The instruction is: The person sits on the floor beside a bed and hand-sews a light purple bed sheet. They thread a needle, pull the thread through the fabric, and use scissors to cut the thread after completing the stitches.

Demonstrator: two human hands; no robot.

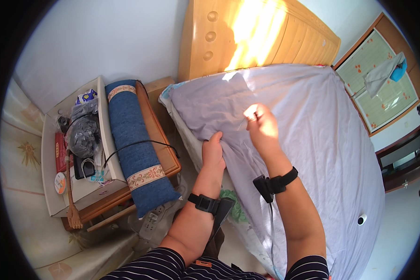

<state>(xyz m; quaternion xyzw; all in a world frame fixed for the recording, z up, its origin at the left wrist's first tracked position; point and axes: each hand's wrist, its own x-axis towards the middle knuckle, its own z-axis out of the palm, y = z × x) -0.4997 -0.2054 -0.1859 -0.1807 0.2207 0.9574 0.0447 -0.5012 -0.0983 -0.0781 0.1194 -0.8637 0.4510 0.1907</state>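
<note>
My left hand (213, 151) holds the near edge of a lavender-grey bed sheet (301, 140), thumb on top and the cloth bunched beside the palm. Its fingers are mostly hidden. Over the sheet, to the right, my right hand (264, 127) is raised in sunlight with thumb and fingers pinched together. A fine pale thread (242, 123) runs down from those fingertips towards the folds. Anything smaller in the pinch is too small to make out. Each wrist wears a black strap with a device.
A wooden headboard (259, 35) stands behind the bed. At left, a blue bolster (131, 122) lies on a wooden cabinet beside a white box (108, 140) of odds and ends. A backscratcher (71, 196) leans there. A power strip (148, 222) sits below. A small white camera (362, 219) rests on the sheet.
</note>
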